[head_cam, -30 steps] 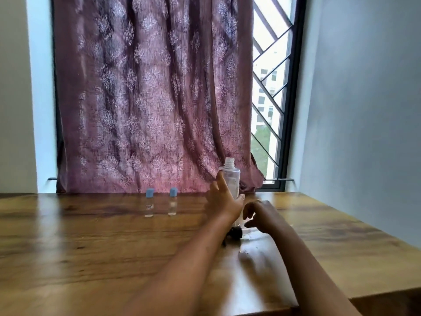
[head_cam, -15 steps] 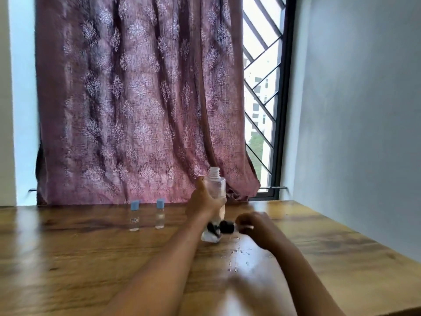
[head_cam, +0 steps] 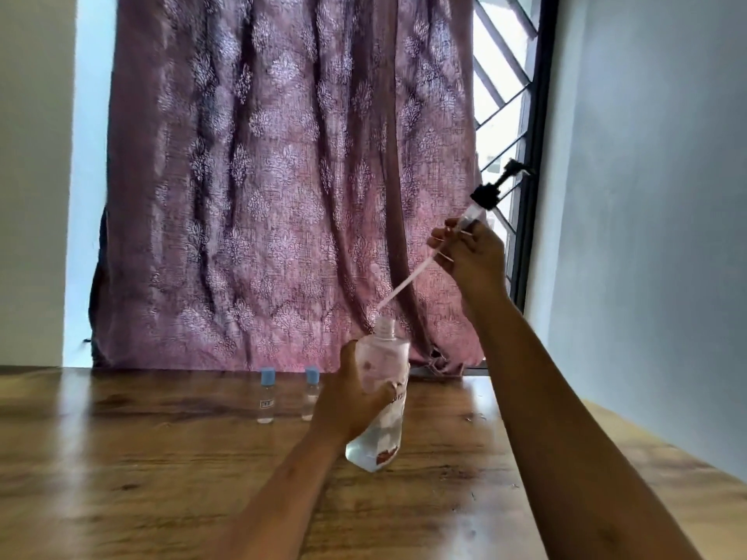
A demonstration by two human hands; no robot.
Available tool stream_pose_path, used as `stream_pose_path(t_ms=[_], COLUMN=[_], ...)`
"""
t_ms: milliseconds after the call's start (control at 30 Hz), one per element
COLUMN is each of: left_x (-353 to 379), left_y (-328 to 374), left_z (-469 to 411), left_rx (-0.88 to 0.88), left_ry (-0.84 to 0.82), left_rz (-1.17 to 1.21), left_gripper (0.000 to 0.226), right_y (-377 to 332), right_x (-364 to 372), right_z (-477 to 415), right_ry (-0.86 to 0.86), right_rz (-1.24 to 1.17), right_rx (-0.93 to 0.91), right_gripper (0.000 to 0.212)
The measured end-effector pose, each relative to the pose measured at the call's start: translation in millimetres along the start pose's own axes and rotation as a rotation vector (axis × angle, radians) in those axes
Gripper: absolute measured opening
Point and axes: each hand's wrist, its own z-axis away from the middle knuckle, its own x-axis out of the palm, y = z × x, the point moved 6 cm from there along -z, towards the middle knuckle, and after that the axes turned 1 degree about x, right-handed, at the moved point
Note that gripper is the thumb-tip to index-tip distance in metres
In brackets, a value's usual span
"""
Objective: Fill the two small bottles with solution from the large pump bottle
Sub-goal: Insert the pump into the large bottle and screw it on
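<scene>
The right hand [head_cam: 471, 252] has gone up high since a moment ago. Back then it was low by the table, next to the bottle. The pump went up with it and is now in the air.

Closest to us is the brown wooden table [head_cam: 141, 458], shiny with light. Two bare arms reach out over it.

The left hand [head_cam: 351, 402] is wrapped around the big bottle [head_cam: 384, 398], fingers and thumb curled tight on its side. The bottle is clear and leans a little. Its top is open, with no pump in it. There is some clear liquid at the bottom. Its base is down at the table, but I cannot tell if it sits on the wood.

Up and to the right, the right hand pinches the clear stem of the pump. The black pump top [head_cam: 486, 197] sticks out above the fingers. The thin tube [head_cam: 406, 281] slants down from the hand. Its tip hangs just above the mouth of the big bottle, not inside it.

Farther back, the two small bottles [head_cam: 266, 396] [head_cam: 310, 394] stand up straight, side by side, just left of the left hand. Both have blue caps on.

Behind the table hangs a purple curtain [head_cam: 283, 175] with a pale leaf pattern. To its right is a window [head_cam: 501, 99] with dark bars, and then a pale blue wall [head_cam: 646, 196].
</scene>
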Motion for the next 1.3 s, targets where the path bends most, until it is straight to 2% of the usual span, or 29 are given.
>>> stream_pose_path(t_ms=[167,367,500,667,767,900,933,1033,1067,1167,1233,1300], left_x=[-3,-2,-1,-2,-1,-1,-1,-1,0,0,0,0], left_y=[-5,-10,-9,-10,-7,-9,-10,-9,-9,-9,-10,-10], left_z=[-1,-1,-1,1,2,2,2,1,0,1,1,1], left_rx=[0.021,0.013,0.03,0.046,0.057,0.054,0.058,0.071,0.075,0.086,0.083,0.081], left_ry=[0.025,0.052,0.045,0.044,0.049,0.069,0.073,0.073,0.075,0.08,0.077,0.081], left_rz=[-0.028,-0.043,-0.046,-0.002,-0.006,0.025,0.035,0.035,0.033,0.032,0.037,0.034], left_gripper=[0.083,0.086,0.087,0.086,0.087,0.084,0.083,0.08,0.08,0.081,0.081,0.08], right_y=[14,7,-2,24,51,88,93,97,96,86,84,85], right_x=[21,17,11,18,26,36,36,36,38,47,50,49], right_z=[-4,-7,-15,-9,1,26,32,40,41,42,43,44], right_ry=[-0.025,0.08,0.119,-0.013,-0.099,-0.355,-0.381,-0.41,-0.416,-0.438,-0.415,-0.392], right_rz=[0.15,0.13,0.106,0.335,0.375,0.559,0.536,0.426,0.408,0.282,0.197,0.21], right_rx=[-0.025,-0.067,-0.07,-0.003,0.138,0.321,0.346,0.376,0.363,0.316,0.324,0.304], right_gripper=[0.02,0.021,0.015,0.014,0.016,0.013,0.015,0.042,0.046,0.036,0.042,0.048])
